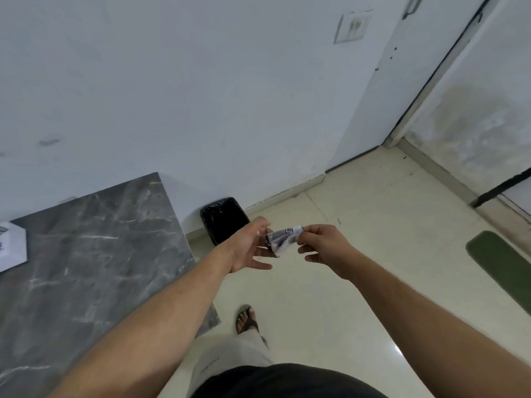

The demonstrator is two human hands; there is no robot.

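Note:
A small crumpled wrapper (283, 239), grey and white with black print, hangs between my two hands above the floor. My right hand (321, 245) pinches its upper right corner between thumb and forefinger. My left hand (249, 246) is at its left end, palm turned up, fingers spread and fairly straight; its fingertips touch the wrapper's left edge. A black-lined waste bin (222, 218) stands on the floor against the wall, just beyond my left hand.
A dark grey marble counter (94, 254) fills the left, with a white box (11, 244) at its far left edge. Cream tiled floor (373, 225) spreads ahead. A green mat (502, 265) lies at right. A door (408, 81) stands in the corner. My sandalled foot (246, 318) is below.

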